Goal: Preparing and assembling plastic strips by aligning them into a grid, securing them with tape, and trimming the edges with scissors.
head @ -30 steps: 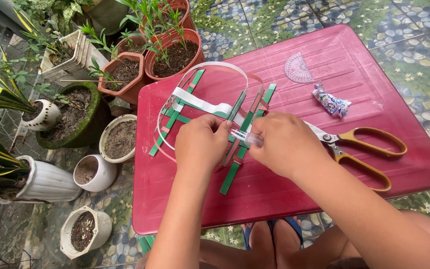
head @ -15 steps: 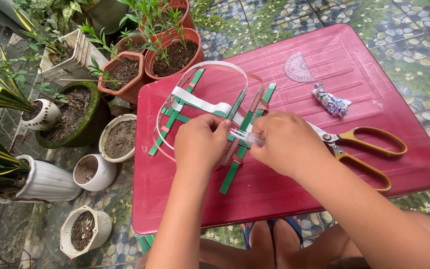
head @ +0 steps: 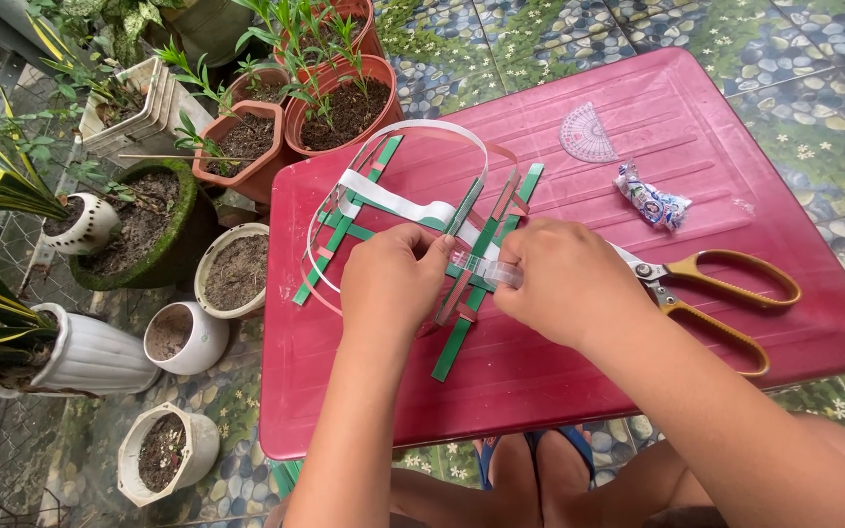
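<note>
One small crinkled plastic wrapper [head: 650, 198], white with blue and red print, twisted at both ends, is lying on the red plastic table [head: 735, 117], between the clear protractor [head: 587, 133] and the orange-handled scissors [head: 726, 303].

A frame of crossed strips [head: 398, 210] lies on the table [head: 559, 391], with the left hand [head: 395, 279] and right hand [head: 559, 284] resting on its near side. Right of the hands lie scissors [head: 726, 303], and behind those a wrapped sweet [head: 649, 200] and a protractor [head: 589, 134]. Plant pots [head: 246, 147] stand on the ground left of and behind the table.
</note>
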